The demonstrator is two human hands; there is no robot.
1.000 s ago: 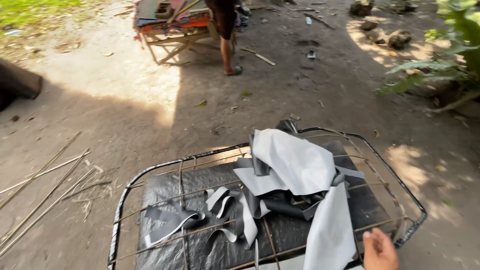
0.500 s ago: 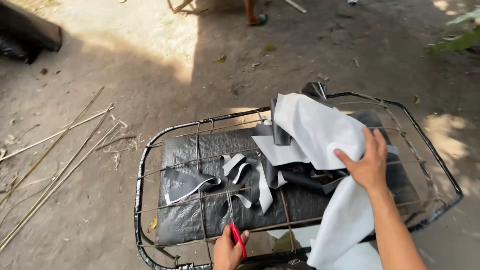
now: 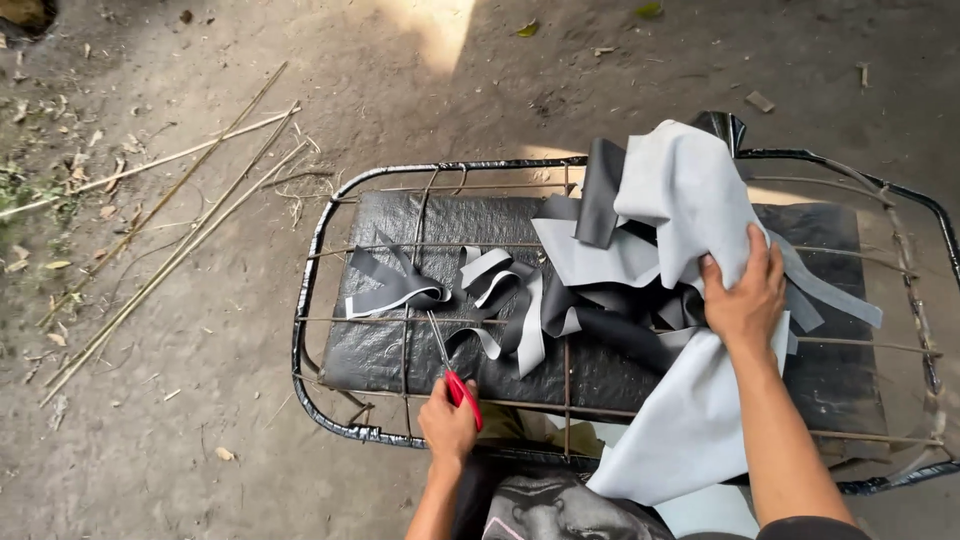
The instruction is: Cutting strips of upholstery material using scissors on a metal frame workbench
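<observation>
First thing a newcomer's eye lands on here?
The pale grey sheet heaped at centre right of the black metal frame, with the right hand pressed on it. Next, the red-handled scissors in the left hand at the frame's near edge, blades pointing at the curled grey strips.

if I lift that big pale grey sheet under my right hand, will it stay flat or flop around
The big pale grey sheet will probably flop: it already bends and folds over the black metal wire frame and hangs off its near edge. It looks thin, so likely light for its size. The right hand presses it flat; the loose grey strips lying on it might slide off.
</observation>
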